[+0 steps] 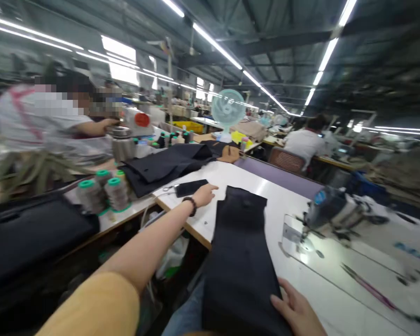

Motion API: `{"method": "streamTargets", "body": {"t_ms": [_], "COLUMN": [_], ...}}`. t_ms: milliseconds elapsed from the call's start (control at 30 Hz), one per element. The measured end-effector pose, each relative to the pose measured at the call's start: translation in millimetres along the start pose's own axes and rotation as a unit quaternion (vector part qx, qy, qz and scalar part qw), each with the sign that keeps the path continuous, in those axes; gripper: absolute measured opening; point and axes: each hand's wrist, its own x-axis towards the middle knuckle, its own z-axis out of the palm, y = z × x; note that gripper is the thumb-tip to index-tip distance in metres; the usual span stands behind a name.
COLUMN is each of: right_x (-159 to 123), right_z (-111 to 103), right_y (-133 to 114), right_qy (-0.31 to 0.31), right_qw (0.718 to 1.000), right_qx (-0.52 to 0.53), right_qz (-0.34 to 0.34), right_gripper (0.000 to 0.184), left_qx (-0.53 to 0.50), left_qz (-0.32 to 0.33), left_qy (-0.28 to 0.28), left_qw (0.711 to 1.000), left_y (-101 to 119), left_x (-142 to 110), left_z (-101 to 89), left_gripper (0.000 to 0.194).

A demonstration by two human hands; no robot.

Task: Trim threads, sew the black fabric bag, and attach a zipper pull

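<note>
My left hand (203, 195) reaches out over the white table, its index finger stretched out and nothing seen in it. Its fingertip points toward the top of a long black fabric piece (243, 242), apart from it. A flat dark rectangular item (191, 187) lies just behind that hand. The black fabric runs from the tabletop down over my lap. At its lower right edge my right hand (296, 305) grips the cloth, thumb on top; some of its fingers are hidden.
A sewing machine (329, 214) stands on the right of the white table (301, 284), with tweezers (367, 284) near it. To the left are thread cones (117, 193) and folded black cloth (168, 163). A co-worker (45, 112) sits at the left; a fan (228, 109) stands beyond.
</note>
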Motion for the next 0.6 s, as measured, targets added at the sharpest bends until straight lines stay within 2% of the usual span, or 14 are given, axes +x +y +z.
{"method": "streamTargets", "body": {"t_ms": [67, 167, 233, 300, 433, 467, 533, 600], "right_x": [-1, 0, -3, -11, -43, -54, -81, -110], "right_z": [10, 18, 19, 14, -14, -25, -48, -69], "right_y": [7, 15, 18, 14, -23, -36, -61, -78], "right_qy": [0.017, 0.030, 0.032, 0.027, 0.038, 0.057, 0.043, 0.085], "right_qw": [0.998, 0.996, 0.997, 1.000, 0.979, 0.975, 0.980, 0.970], "right_qx": [0.062, 0.083, 0.065, 0.000, -0.191, -0.199, -0.147, -0.124], "right_qz": [0.005, -0.001, -0.005, -0.011, -0.061, -0.076, -0.130, -0.190], "right_gripper": [0.060, 0.065, 0.066, 0.061, 0.035, 0.030, 0.029, 0.031], "left_qx": [0.031, 0.074, 0.107, 0.145, 0.195, 0.202, 0.219, 0.241], "left_qz": [0.029, 0.086, 0.114, 0.130, 0.165, 0.180, 0.217, 0.250], "left_qy": [-0.016, -0.052, -0.073, -0.087, -0.105, -0.113, -0.126, -0.132], "left_qw": [0.999, 0.992, 0.985, 0.977, 0.961, 0.956, 0.943, 0.929], "left_y": [0, 14, 23, 25, 19, 18, 17, 18], "left_x": [2, 2, -1, -5, -5, -2, 6, 15], "left_z": [17.6, 48.5, 70.2, 90.2, 115.8, 119.1, 123.8, 128.5], "left_gripper": [0.031, 0.040, 0.046, 0.048, 0.049, 0.049, 0.049, 0.049]}}
